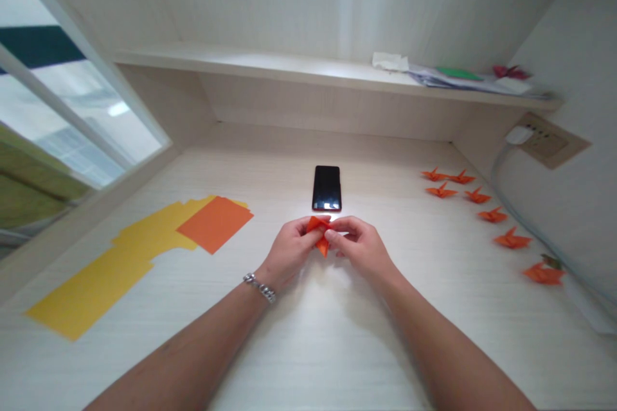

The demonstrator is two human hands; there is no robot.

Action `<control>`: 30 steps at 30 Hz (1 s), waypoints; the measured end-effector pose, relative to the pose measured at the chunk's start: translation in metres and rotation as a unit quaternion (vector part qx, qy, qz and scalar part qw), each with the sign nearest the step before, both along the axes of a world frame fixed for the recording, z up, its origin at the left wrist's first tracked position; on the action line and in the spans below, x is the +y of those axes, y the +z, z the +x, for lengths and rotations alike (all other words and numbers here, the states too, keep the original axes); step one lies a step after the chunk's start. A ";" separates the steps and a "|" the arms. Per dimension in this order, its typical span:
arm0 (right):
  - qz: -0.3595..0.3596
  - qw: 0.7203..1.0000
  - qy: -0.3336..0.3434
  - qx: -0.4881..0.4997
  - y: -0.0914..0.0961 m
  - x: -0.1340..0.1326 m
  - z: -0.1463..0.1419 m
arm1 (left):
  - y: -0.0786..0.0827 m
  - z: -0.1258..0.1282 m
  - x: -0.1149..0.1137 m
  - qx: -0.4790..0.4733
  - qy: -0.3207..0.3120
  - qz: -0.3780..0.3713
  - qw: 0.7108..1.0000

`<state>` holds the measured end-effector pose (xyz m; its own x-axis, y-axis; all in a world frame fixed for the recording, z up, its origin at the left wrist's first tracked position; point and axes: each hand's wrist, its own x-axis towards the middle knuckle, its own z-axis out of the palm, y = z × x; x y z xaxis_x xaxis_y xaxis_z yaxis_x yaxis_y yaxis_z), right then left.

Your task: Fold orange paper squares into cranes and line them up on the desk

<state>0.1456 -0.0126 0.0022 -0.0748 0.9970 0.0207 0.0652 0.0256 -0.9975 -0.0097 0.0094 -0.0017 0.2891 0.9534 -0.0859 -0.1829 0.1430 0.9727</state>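
The pale, faintly grained desk (332, 353) is cut off at the bottom; flat yellow sheets (96, 289) are partly hidden by square orange paper (215, 225); the left hand (290, 245) and right hand (362, 247) meet over the desk's middle, partly curled from sight; just beyond them lies a glossy black phone (327, 187); their grip pinches a creased, pointed orange piece (315, 225) between them, its full shape covered.

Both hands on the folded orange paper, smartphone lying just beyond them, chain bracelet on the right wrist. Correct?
Wrong wrist: the head view shows the chain bracelet on the left wrist. The rest stands: left hand and right hand are on the folded orange paper, smartphone just beyond.
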 end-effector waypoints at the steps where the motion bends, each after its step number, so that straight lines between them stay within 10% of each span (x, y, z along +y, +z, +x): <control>1: 0.004 1.000 -0.002 -0.005 0.000 0.000 0.000 | -0.001 0.000 0.000 0.006 0.002 -0.003 1.000; 21: -0.114 0.976 0.006 0.186 -0.003 0.001 -0.002 | 0.005 0.004 0.000 -0.040 0.048 -0.057 0.996; 30: -0.125 0.984 -0.021 0.125 -0.006 0.003 -0.003 | 0.001 0.001 -0.002 0.039 0.018 0.007 0.999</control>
<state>0.1425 -0.0094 -0.0043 -0.0575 0.9753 -0.2132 -0.1873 -0.2203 -0.9573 -0.0089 0.0071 -0.0009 0.2479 0.9643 -0.0929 -0.1104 0.1234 0.9862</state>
